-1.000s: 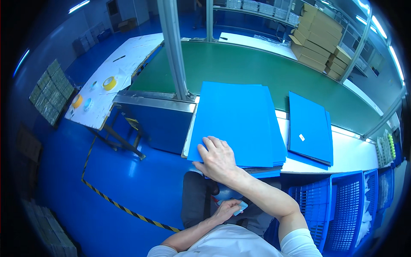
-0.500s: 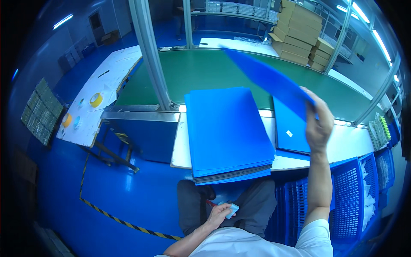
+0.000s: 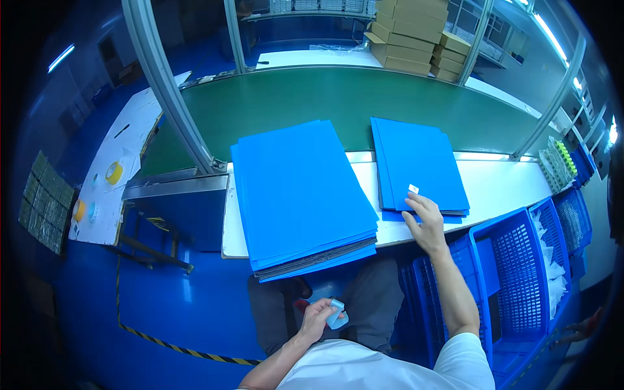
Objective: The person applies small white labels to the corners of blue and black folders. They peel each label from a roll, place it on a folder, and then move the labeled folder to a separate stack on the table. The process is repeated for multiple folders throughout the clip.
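My left hand (image 3: 315, 316), low over my lap, pinches a folded pale blue piece (image 3: 337, 318) that looks like a strip or small sheet. At the right, my right hand (image 3: 426, 224) reaches over the near edge of a smaller stack of blue sheets (image 3: 419, 156), its fingers apart. A small white label (image 3: 413, 188) lies by its fingertips on the top sheet; whether they touch it I cannot tell. In front of me is a taller stack of blue sheets (image 3: 299, 195), uneven at its edges, overhanging the white table's (image 3: 235, 227) near edge.
Beyond the table runs a green belt surface (image 3: 273, 97) between metal posts. Blue plastic crates (image 3: 517, 266) stand at the right, below table height. A side table (image 3: 107, 143) with yellow tape rolls (image 3: 114, 173) is on the left. Cardboard boxes (image 3: 406, 39) are piled at the back.
The blue sheet my right hand held in the air is now out of it and appears to lie on the right stack. That hand has come down and opened. The view has swung right.
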Tool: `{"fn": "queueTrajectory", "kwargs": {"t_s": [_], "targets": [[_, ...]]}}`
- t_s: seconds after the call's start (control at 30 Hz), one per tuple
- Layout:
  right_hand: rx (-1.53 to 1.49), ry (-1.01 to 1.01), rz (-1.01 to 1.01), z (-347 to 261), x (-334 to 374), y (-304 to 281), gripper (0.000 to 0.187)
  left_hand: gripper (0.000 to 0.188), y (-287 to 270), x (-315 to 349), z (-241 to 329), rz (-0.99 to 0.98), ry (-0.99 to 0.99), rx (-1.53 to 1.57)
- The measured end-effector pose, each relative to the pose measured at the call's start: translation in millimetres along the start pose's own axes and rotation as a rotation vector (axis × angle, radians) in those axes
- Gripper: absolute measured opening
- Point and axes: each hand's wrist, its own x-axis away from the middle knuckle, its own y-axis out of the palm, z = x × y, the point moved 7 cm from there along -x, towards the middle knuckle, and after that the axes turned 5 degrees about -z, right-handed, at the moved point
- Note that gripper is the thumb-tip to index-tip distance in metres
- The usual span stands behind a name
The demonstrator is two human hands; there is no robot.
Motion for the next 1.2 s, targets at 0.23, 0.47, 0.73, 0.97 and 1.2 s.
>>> {"fn": "queueTrajectory", "kwargs": {"t_s": [0.23, 0.47, 0.73, 0.97, 1.2], "targets": [[-0.46, -0.217, -0.106, -113, 77, 23, 0.019, 0.021, 20, 5, 26, 0.045, 0.047, 0.116], [-0.801, 0.119, -0.288, -126, 120, 71, 0.042, 0.031, 25, 6, 41, 0.011, 0.117, 0.103], [-0.87, 0.294, -0.357, -128, 133, 98, 0.03, 0.032, 23, 7, 37, -0.029, 0.122, 0.086], [-0.957, 0.419, -0.446, -126, 142, 112, 0.02, 0.034, 14, 7, 35, -0.049, 0.143, -0.007], [-1.135, 0.622, -0.487, -120, 141, 114, 0.016, 0.034, 16, 8, 42, -0.08, 0.117, -0.035]]}}
